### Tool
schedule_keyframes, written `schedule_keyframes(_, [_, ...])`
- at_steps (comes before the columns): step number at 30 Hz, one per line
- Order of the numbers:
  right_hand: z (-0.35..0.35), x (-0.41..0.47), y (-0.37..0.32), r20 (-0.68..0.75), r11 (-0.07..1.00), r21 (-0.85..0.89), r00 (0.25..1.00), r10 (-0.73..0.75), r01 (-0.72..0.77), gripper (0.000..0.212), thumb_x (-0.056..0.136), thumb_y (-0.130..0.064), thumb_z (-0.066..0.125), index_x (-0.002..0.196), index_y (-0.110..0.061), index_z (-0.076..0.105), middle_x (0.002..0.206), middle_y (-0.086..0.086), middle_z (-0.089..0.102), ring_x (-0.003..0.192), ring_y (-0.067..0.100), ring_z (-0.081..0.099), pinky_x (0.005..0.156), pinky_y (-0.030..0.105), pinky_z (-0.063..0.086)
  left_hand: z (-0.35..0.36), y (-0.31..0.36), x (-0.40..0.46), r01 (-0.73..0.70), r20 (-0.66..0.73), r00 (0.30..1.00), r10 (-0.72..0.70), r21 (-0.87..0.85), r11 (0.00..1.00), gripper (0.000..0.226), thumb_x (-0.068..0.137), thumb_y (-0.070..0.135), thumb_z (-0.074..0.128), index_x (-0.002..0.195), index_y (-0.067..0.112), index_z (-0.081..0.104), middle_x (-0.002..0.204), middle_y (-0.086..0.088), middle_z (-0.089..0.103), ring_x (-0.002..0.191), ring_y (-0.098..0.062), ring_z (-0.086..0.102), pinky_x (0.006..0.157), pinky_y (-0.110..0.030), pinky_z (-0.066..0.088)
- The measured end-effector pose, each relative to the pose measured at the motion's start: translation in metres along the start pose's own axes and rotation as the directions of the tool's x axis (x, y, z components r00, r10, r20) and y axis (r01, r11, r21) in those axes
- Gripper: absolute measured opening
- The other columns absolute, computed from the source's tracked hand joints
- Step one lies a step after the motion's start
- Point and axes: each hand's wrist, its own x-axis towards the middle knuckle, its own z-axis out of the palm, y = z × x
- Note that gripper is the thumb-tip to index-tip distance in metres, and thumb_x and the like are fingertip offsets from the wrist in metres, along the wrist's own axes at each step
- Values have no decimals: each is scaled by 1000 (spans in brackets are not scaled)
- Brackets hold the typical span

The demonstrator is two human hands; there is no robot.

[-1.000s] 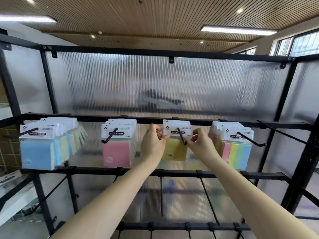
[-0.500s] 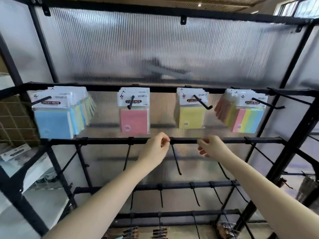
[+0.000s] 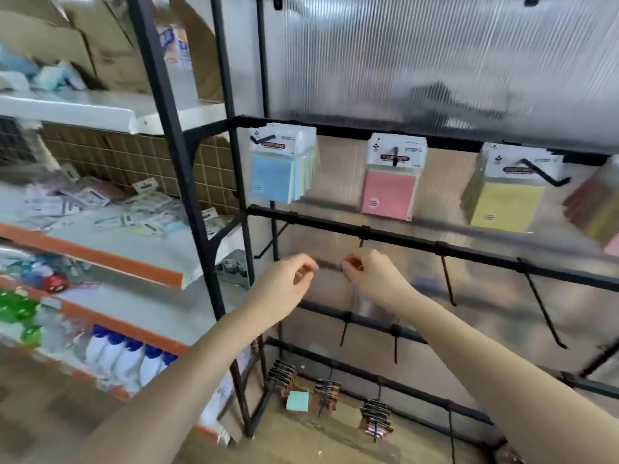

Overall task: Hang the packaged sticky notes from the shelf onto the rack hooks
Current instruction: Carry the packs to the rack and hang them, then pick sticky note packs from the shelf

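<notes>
At the far left stands a shelf unit (image 3: 100, 110) with white boards edged in orange. Cardboard boxes (image 3: 83, 38) sit on its top board. On the middle board (image 3: 110, 252) lies a loose scatter of packaged sticky notes (image 3: 100, 209), spread toward that board's right end, though the blur hides their count. Bottles with blue caps (image 3: 127, 356) stand on a lower board.

Right of the shelf unit is the black rack (image 3: 187, 162) with a ribbed clear back panel (image 3: 435, 61). From hooks on its upper bar hang three groups of packs: a blue-fronted bunch (image 3: 273, 179) near the bar's left end, a pink-fronted pack (image 3: 390, 192) at the middle, and a yellow-fronted pack (image 3: 505, 205) toward the right. More packs (image 3: 599, 209) show blurred at the right edge of view.

Below the second bar (image 3: 402, 239), in front of the panel, both hands are raised close together. The left hand (image 3: 284, 286) has its grip loosely curled with thumb and forefinger near each other, grasping nothing. The right hand (image 3: 371, 279), just beside it, is likewise loosely curled; something small and orange shows at its fingertips (image 3: 351, 262), too blurred to tell whether it is pinched.

Bare hooks (image 3: 449, 283) hang from the second bar to the right of the hands. Near the rack's bottom, dark bundles (image 3: 325, 393) hang from low hooks.
</notes>
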Motion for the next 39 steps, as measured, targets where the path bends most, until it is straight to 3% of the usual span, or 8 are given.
schedule_keyframes(3, [32, -1, -36, 49, 991, -9, 990, -130, 130, 20, 96, -20, 50, 98, -7, 66, 91, 6, 68, 84, 23, 63, 77, 36, 51, -26, -28, -31, 127, -54, 991, -126, 21, 992, 17, 94, 16, 54, 106, 23, 62, 99, 12, 63, 90, -1, 58, 84, -20, 48])
schedule_keyframes(7, [76, 3, -82, 167, 956, -30, 945, -283, 292, 24, 96, -20, 50, 96, -2, 65, 95, 13, 68, 88, 27, 63, 77, 35, 49, -68, -64, -68, 276, -137, 953, -270, 28, 961, 15, 94, 14, 54, 103, 21, 64, 95, 12, 62, 92, -7, 60, 81, -20, 46])
schedule_keyframes(12, [129, 21, -141, 276, 909, -47, 880, -387, 415, 23, 96, -26, 48, 101, -10, 63, 100, 11, 67, 91, 29, 61, 76, 35, 49, -119, -113, -98, 413, -150, 907, -393, 135, 901, 19, 94, 19, 52, 110, 20, 62, 108, 4, 66, 100, -14, 60, 89, -37, 49])
schedule_keyframes(16, [178, 44, -188, 292, 856, -115, 841, -456, 504, 20, 95, -26, 47, 95, -10, 58, 95, 12, 66, 88, 31, 60, 63, 33, 40, -160, -162, -111, 457, -189, 886, -423, 213, 863, 22, 93, 19, 50, 112, 18, 61, 109, 2, 66, 102, -17, 61, 87, -39, 49])
schedule_keyframes(20, [235, 80, -238, 314, 859, -162, 851, -421, 485, 20, 95, -26, 44, 94, -11, 56, 98, 13, 64, 91, 32, 59, 68, 34, 42, -209, -224, -121, 473, -191, 880, -435, 271, 839, 22, 95, 17, 48, 113, 17, 60, 109, 2, 66, 102, -17, 61, 86, -33, 48])
schedule_keyframes(24, [285, 115, -277, 350, 877, -189, 865, -360, 442, 18, 94, -25, 44, 96, -12, 57, 101, 12, 63, 94, 31, 58, 69, 34, 41, -257, -282, -131, 507, -178, 862, -475, 292, 811, 24, 94, 15, 48, 115, 16, 60, 111, -1, 66, 104, -19, 61, 89, -36, 49])
schedule_keyframes(32, [357, 176, -326, 336, 908, -226, 903, -267, 353, 20, 93, -26, 40, 91, -13, 55, 89, 3, 57, 84, 25, 55, 69, 35, 45, -315, -367, -124, 533, -163, 846, -508, 302, 790, 22, 94, 17, 45, 109, 20, 60, 108, 3, 65, 97, -17, 62, 83, -38, 53])
schedule_keyframes(39, [397, 250, -324, 270, 914, -309, 946, -181, 263, 23, 94, -21, 40, 102, -12, 59, 110, 8, 59, 99, 28, 57, 79, 37, 49, -316, -428, -66, 514, -110, 855, -506, 307, 801, 23, 95, 17, 41, 111, 15, 58, 107, -4, 63, 99, -23, 59, 85, -41, 50])
